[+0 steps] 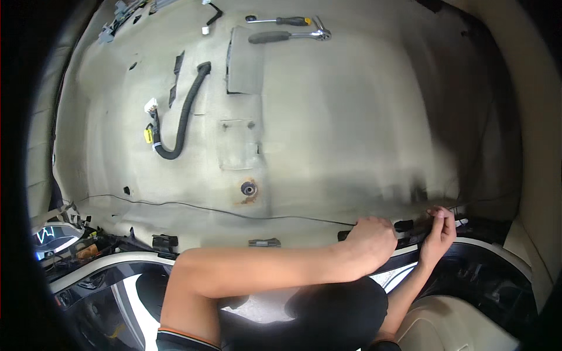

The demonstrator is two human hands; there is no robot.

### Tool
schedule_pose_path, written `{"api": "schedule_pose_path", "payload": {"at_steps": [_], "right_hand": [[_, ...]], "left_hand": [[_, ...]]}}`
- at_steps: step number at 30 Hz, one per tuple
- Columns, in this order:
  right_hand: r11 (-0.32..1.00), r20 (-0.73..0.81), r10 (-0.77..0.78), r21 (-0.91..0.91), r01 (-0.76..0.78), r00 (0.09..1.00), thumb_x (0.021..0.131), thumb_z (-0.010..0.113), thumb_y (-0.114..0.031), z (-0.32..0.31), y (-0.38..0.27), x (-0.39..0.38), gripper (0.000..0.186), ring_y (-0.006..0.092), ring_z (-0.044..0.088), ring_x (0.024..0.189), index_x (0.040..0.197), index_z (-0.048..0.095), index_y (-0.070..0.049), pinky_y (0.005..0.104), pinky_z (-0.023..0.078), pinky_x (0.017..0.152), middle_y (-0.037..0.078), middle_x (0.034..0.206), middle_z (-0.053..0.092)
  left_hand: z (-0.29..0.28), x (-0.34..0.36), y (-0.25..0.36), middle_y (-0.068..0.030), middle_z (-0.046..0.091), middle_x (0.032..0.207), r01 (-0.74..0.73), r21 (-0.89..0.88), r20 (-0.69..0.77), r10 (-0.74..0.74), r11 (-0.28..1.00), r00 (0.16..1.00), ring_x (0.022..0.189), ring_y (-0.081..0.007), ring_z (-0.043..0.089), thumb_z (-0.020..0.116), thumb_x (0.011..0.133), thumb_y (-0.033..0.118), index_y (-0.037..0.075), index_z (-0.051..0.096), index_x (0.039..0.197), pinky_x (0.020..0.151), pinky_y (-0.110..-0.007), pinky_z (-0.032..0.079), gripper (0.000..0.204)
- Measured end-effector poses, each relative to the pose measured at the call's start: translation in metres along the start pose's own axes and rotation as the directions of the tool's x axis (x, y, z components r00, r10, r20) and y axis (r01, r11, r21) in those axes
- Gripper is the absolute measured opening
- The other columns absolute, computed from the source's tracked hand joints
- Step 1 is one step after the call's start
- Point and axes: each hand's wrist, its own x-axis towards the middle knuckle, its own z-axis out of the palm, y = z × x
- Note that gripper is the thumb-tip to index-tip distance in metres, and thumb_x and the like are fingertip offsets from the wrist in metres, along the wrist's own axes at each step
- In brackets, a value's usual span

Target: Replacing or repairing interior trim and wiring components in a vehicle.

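Observation:
A thin black wire point(253, 217) runs across the pale carpet point(339, 105) from the left side to my hands. My left hand point(370, 240) is curled closed on the wire near the trim along the near edge. To its right, my right hand point(439, 231) pinches the wire at thumb and forefinger, beside a small dark fitting point(403, 226). My left forearm stretches sideways across the lower middle of the view.
A black corrugated harness point(190, 102) with connectors lies on the left. A ratchet point(272, 37) and a yellow-capped driver point(290, 21) lie at the far side. A round rusty hole point(249, 188) sits mid-carpet. Exposed wiring point(82, 251) lines the lower-left edge.

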Motion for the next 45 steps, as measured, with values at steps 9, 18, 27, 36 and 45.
{"api": "schedule_pose_path", "payload": {"at_steps": [9,18,27,36,45], "right_hand": [[0.845,0.390,-0.074,-0.463,0.266,0.918,0.080,0.069,0.003,-0.041,-0.015,0.001,0.023,0.0258,0.066,0.092,0.103,0.068,0.003,0.0331,0.049,0.091,0.013,0.098,0.071],[0.917,0.567,0.008,-0.333,0.220,0.824,0.067,0.063,0.012,-0.040,-0.023,0.011,0.042,0.0308,0.065,0.107,0.108,0.070,0.004,0.0344,0.047,0.099,0.016,0.112,0.070],[0.895,0.545,0.007,-0.377,0.238,0.838,0.067,0.054,0.017,-0.032,-0.021,0.002,0.042,0.0293,0.067,0.108,0.104,0.068,0.005,0.0326,0.047,0.099,0.017,0.112,0.070],[0.908,0.307,0.011,-0.402,0.119,0.952,0.106,0.046,-0.012,-0.020,-0.006,-0.011,0.022,0.0316,0.066,0.096,0.116,0.063,-0.001,0.0357,0.049,0.087,0.016,0.103,0.071],[0.841,0.169,-0.254,-0.448,0.304,0.952,0.102,0.032,-0.036,0.000,-0.003,-0.024,0.054,0.0335,0.062,0.089,0.087,0.072,-0.005,0.0419,0.042,0.084,0.013,0.089,0.071]], "left_hand": [[0.017,0.003,0.002,-0.0183,0.069,0.076,-0.032,-0.067,-0.105,0.024,0.997,0.994,0.071,-0.0324,0.070,0.064,0.073,0.009,-0.003,0.069,0.077,0.064,-0.041,0.056,0.013],[0.011,0.010,-0.001,-0.0212,0.068,0.073,0.045,-0.080,-0.069,-0.050,0.996,0.996,0.071,-0.0334,0.071,0.065,0.082,0.011,-0.004,0.065,0.079,0.062,-0.041,0.057,0.015],[0.014,0.013,0.003,-0.0194,0.070,0.078,0.056,-0.027,-0.014,-0.057,0.998,0.998,0.073,-0.0340,0.071,0.067,0.079,0.011,-0.002,0.069,0.076,0.065,-0.042,0.057,0.014],[0.002,0.016,0.009,-0.0171,0.071,0.077,-0.029,0.025,0.082,0.026,0.999,0.996,0.074,-0.0321,0.072,0.066,0.073,0.011,0.001,0.073,0.074,0.064,-0.042,0.057,0.011],[-0.026,0.016,-0.015,-0.0191,0.072,0.084,0.043,-0.203,0.363,0.035,0.978,0.931,0.083,-0.0372,0.071,0.064,0.092,0.025,0.002,0.074,0.085,0.073,-0.048,0.056,0.026]]}}
